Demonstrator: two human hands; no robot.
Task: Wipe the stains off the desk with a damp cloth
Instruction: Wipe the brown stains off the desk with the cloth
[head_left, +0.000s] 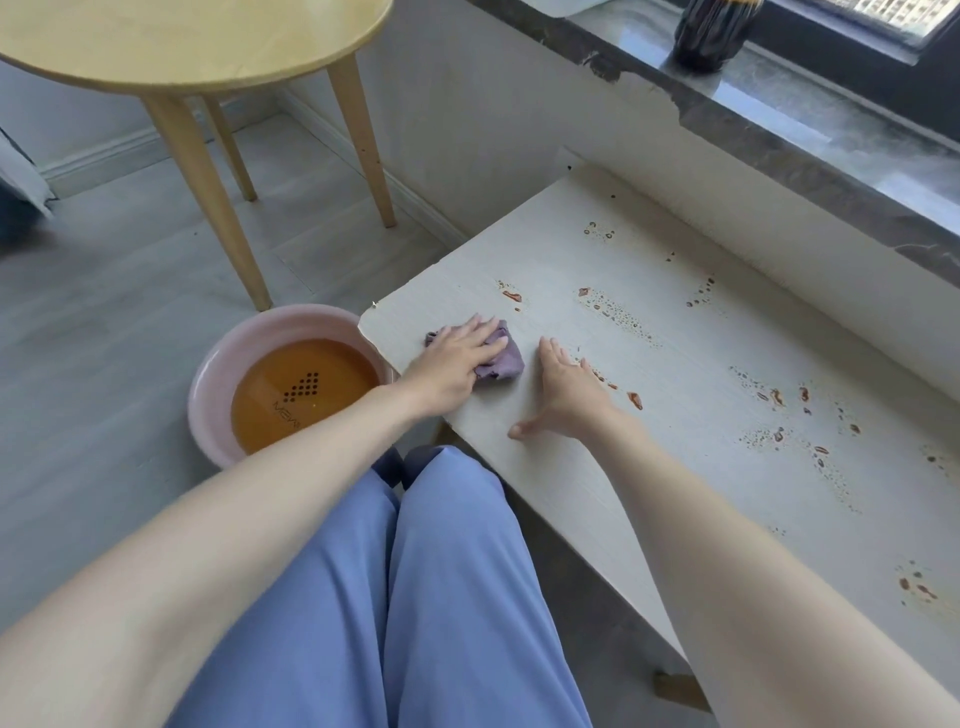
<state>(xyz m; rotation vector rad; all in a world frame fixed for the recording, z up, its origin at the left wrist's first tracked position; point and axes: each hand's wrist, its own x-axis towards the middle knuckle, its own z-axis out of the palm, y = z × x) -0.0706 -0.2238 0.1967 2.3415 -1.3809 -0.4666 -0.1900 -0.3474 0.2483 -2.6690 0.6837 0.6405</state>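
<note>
We lay our left hand (452, 358) flat on the one purple cloth (504, 364), fingers straight and close together, pressing it onto the pale desk (691, 395) near its left corner. Just beside it our right hand (566, 389) rests palm-down on the bare top, fingers straight and thumb spread wide, holding nothing. Brown stains (618, 312) lie in many scattered patches to the right; one pink basin (208, 384) of brown water sits on the floor by the desk's end, near one round table (182, 41), and one dark bottle (709, 31) stands on the windowsill (831, 119).
</note>
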